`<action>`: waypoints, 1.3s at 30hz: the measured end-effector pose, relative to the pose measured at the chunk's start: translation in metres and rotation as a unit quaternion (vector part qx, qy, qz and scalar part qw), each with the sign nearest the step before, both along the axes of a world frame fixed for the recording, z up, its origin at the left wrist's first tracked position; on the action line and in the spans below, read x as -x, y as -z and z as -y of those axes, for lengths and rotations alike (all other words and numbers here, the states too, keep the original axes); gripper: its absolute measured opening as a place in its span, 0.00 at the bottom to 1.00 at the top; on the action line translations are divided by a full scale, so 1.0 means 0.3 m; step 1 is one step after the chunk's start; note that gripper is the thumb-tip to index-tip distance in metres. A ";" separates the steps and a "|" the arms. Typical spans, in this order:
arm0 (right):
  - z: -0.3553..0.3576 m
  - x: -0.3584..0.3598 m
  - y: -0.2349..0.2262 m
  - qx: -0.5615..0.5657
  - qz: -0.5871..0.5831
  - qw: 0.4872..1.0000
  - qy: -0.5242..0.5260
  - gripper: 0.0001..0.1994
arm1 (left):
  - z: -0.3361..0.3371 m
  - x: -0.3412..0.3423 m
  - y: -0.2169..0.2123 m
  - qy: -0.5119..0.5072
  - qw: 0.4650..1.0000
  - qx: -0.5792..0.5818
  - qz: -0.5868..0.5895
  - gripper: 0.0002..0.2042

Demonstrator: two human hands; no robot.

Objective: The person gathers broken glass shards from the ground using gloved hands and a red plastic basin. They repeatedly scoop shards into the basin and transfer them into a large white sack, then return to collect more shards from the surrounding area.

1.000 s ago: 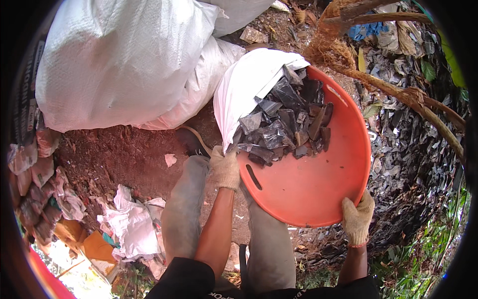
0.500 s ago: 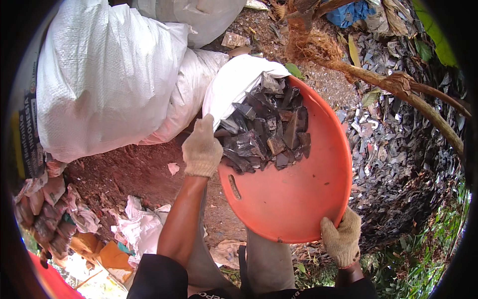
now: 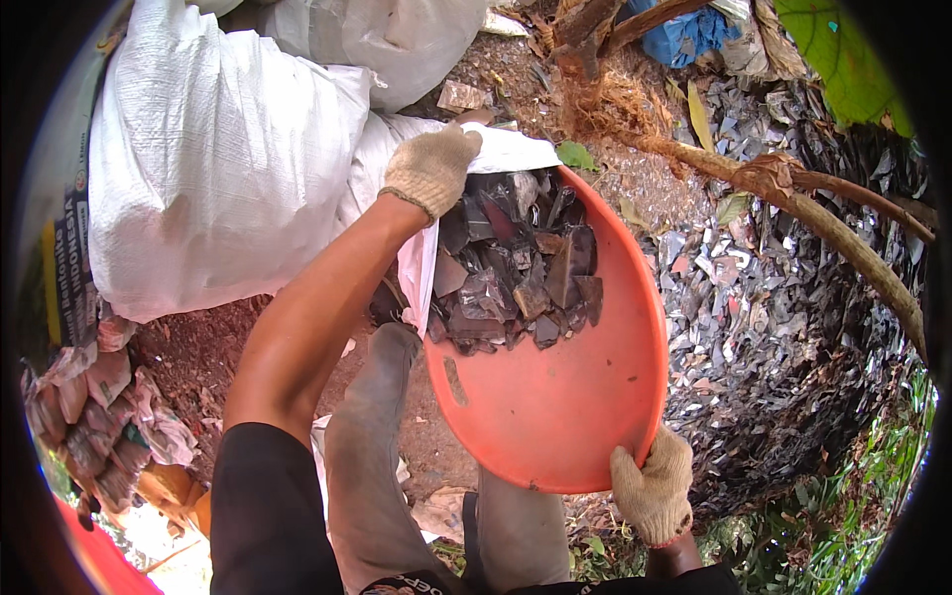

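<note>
An orange plastic basin (image 3: 555, 416) is tilted before me, with dark, flat, broken shards (image 3: 516, 268) heaped in its far left part. My right hand (image 3: 656, 488), in a beige knitted glove, grips the basin's near right rim. My left hand (image 3: 433, 171), gloved the same way, is closed on the edge of a white woven sack (image 3: 516, 151), whose mouth lies around the basin's far rim. The sack's fabric also hangs down beside the basin's left side. The left fingertips are partly hidden behind the glove.
A large full white sack (image 3: 228, 169) stands at the left, with another pale sack (image 3: 397, 50) behind it. Right of the basin spreads a pile of dark shards (image 3: 754, 327), crossed by a branch (image 3: 793, 203). Crumpled scraps (image 3: 109, 426) lie at the lower left.
My left hand has moved farther away and slightly right along the sack's edge, drawing the fabric. The basin has shifted slightly left, my right hand still on its rim. My left leg has come forward.
</note>
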State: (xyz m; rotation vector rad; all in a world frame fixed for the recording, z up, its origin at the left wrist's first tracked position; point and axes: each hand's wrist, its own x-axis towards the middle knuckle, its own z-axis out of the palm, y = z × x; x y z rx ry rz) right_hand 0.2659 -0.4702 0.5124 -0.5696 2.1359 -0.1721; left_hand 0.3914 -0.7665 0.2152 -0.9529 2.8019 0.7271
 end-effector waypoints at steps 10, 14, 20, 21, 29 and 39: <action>0.083 -0.089 -0.018 0.011 0.007 0.999 -0.049 0.06 | -0.081 0.163 -0.136 -0.001 0.999 -0.007 -0.053 0.05; 0.124 -0.120 -0.016 0.023 -0.042 0.998 -0.034 0.07 | -0.021 0.304 0.000 -0.087 0.975 -0.176 0.101 0.14; 0.205 -0.104 -0.100 0.001 -0.045 0.993 0.108 0.08 | -0.007 0.257 -0.147 -0.033 0.944 -0.328 0.034 0.18; 0.276 -0.118 -0.157 0.008 -0.015 0.992 0.128 0.08 | -0.001 0.220 -0.147 -0.013 0.956 -0.293 0.000 0.18; 0.434 -0.107 -0.056 0.060 -0.078 0.994 0.036 0.10 | -0.179 -0.122 -0.106 -0.246 0.959 -0.119 -0.079 0.21; 0.440 -0.170 -0.012 0.053 -0.161 0.984 -0.060 0.10 | -0.652 -0.438 -0.050 -0.569 0.695 -0.440 -0.016 0.22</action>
